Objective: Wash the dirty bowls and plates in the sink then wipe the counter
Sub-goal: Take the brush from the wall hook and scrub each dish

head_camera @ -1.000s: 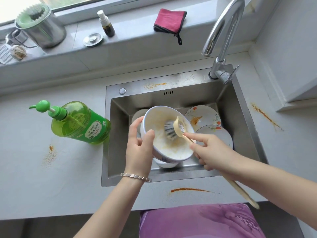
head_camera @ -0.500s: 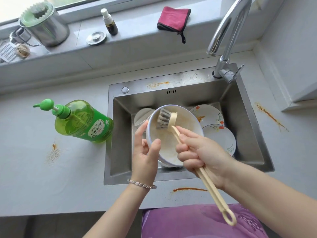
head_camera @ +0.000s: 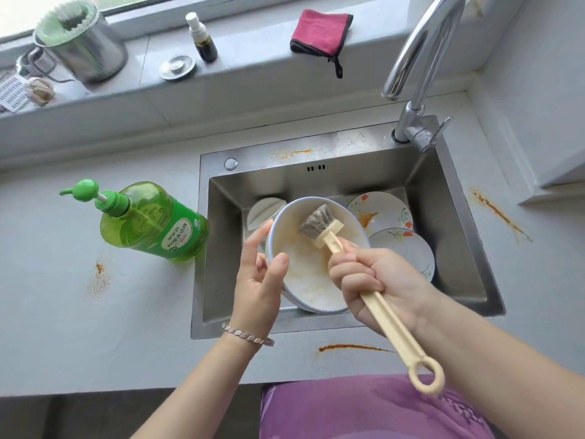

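Over the steel sink (head_camera: 218, 248) my left hand (head_camera: 258, 280) holds a white bowl (head_camera: 304, 280) tilted toward me, thumb on its rim. Its inside is smeared with yellow grease. My right hand (head_camera: 373, 280) grips the cream handle of a dish brush (head_camera: 319, 221), whose grey bristles lie against the bowl's upper inner wall. Two flowered plates (head_camera: 384, 210) (head_camera: 408, 248), the farther one with an orange stain, lie in the sink to the right. Another white dish (head_camera: 262, 210) shows behind the bowl on the left.
A green dish soap pump bottle (head_camera: 155, 221) stands left of the sink. Orange stains mark the counter at left (head_camera: 99, 277), front (head_camera: 348, 347) and right (head_camera: 497, 213). The faucet (head_camera: 421, 68) rises at the back right. A pink cloth (head_camera: 321, 31), small bottle (head_camera: 201, 38), sink plug (head_camera: 177, 68) and metal pot (head_camera: 82, 42) sit on the windowsill.
My right hand shifted from a fingertip hold to a full grip on the handle, and the brush head moved from the bowl's middle to its upper wall.
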`<control>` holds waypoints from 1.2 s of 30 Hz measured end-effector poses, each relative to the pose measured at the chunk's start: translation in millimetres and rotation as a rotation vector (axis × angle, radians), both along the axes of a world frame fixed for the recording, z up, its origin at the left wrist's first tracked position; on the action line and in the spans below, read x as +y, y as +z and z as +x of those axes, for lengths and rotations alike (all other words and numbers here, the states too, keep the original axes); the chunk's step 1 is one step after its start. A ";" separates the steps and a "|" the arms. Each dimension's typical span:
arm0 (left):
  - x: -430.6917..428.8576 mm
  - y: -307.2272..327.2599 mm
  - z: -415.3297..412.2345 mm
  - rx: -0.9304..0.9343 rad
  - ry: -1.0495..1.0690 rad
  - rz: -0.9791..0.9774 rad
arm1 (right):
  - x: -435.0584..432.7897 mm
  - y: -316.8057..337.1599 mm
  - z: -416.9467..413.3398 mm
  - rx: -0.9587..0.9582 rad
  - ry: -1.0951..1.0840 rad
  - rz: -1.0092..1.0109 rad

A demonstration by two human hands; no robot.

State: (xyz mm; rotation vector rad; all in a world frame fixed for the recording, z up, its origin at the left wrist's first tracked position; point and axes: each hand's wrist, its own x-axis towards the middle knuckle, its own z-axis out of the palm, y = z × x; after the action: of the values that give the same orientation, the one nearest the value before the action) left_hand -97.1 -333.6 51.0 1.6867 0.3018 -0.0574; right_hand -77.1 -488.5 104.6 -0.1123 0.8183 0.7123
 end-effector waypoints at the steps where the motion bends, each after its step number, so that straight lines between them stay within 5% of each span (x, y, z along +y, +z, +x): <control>1: -0.2 0.0 0.2 0.002 0.001 -0.003 | 3.1 0.7 0.0 -0.019 0.028 -0.018; 10: 12.6 8.3 14.8 -0.082 0.010 -0.036 | -5.2 10.2 -16.8 -0.633 0.770 -0.567; 18: 21.6 13.8 10.2 0.054 -0.030 0.031 | -40.7 6.8 -10.4 -1.040 1.446 -1.003; 22: 7.4 13.2 5.0 0.126 -0.069 0.036 | -23.0 5.3 -8.7 -1.358 1.430 -1.193; 26: 9.1 14.5 2.8 0.192 -0.004 -0.012 | -31.8 -17.5 4.5 -1.496 1.504 -1.697; 28: 16.3 12.3 5.1 0.197 0.064 0.005 | -39.4 -24.6 2.5 -1.449 1.598 -1.681; 32: 18.4 2.4 7.6 0.225 0.126 0.037 | -33.6 -16.5 -11.2 -1.424 1.542 -1.333; 36: 14.0 4.3 6.0 0.296 0.214 -0.025 | -52.9 -19.1 3.6 -1.166 1.140 -1.180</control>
State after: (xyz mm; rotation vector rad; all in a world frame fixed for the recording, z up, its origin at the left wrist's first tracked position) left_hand -91.1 -319.6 55.3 1.6118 0.6991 -0.1521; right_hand -73.6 -541.4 85.4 -1.9799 -0.1673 0.9145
